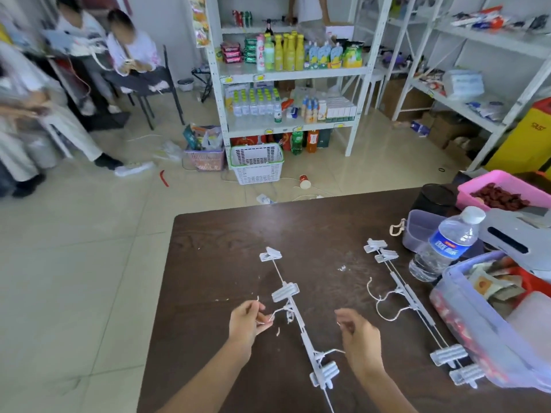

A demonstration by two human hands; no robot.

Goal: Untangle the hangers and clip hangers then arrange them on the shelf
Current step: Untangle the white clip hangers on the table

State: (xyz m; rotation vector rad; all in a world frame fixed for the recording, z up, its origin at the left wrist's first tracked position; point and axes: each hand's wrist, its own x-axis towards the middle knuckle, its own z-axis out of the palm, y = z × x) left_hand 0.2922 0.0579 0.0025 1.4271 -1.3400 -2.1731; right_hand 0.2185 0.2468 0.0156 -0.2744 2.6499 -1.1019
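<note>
A white clip hanger (pixel 301 323) lies on the dark table (pixel 214 248) between my hands, with white string knotted around its bar. My left hand (pixel 246 321) pinches a strand of that string just left of the bar. My right hand (pixel 359 338) hovers to the right of the hanger with its fingers curled near the hook; whether it holds string I cannot tell. Two more white clip hangers (pixel 417 305) lie together further right, hooks pointing left, with loose string beside them. The white shelf (pixel 286 73) stands across the floor.
A water bottle (pixel 444 242), a clear tub (pixel 489 317) of packets, a small purple container (pixel 417 231), a black jar (pixel 436 199) and a pink tray (pixel 504 189) crowd the table's right side. Baskets (pixel 256 163) and litter lie on the floor. People sit at the far left.
</note>
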